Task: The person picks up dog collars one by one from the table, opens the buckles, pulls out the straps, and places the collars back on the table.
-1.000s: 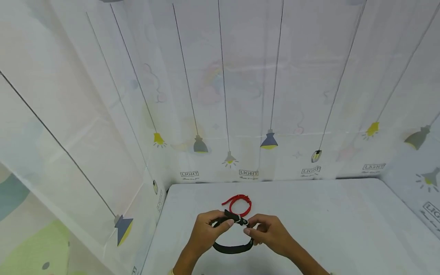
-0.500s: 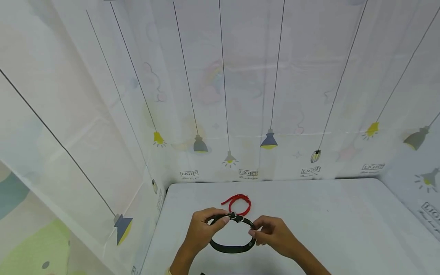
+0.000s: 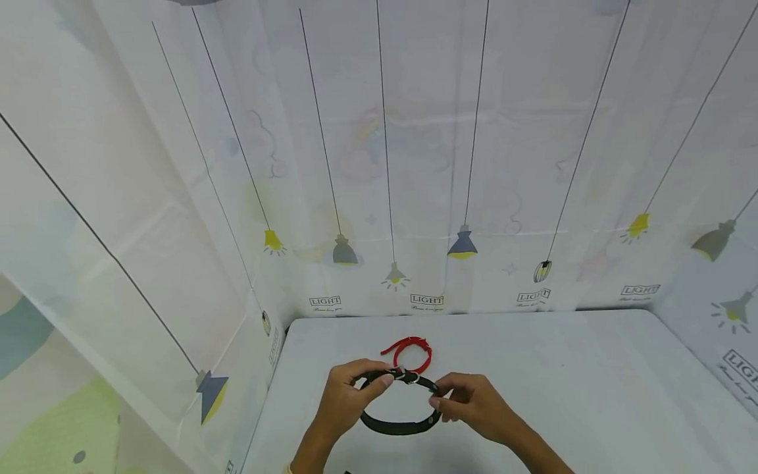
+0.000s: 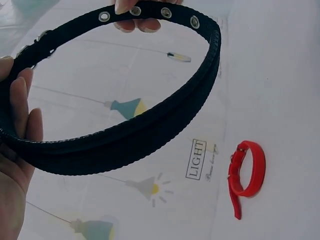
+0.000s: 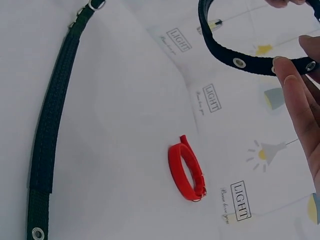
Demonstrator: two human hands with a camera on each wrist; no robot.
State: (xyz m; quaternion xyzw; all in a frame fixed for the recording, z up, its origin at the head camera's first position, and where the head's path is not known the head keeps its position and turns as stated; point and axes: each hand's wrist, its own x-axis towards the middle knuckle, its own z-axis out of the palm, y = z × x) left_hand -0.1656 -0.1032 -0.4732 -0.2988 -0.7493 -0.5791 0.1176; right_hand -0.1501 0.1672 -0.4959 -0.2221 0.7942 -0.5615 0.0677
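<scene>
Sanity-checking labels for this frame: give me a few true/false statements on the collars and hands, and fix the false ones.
1. The left hand and right hand both hold the black collar. True.
2. The black collar has no eyelets. False: metal-rimmed eyelets show along it.
3. The red collar lies looped on the white table. True.
4. Only two straps are in view. False: another dark strap shows in the right wrist view.

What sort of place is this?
Probably a makeshift filming booth, can't be certain: a white tabletop backed and flanked by printed sheets with lamp drawings and "LIGHT" lettering, a black strap held above it, a red strap lying on it.
</scene>
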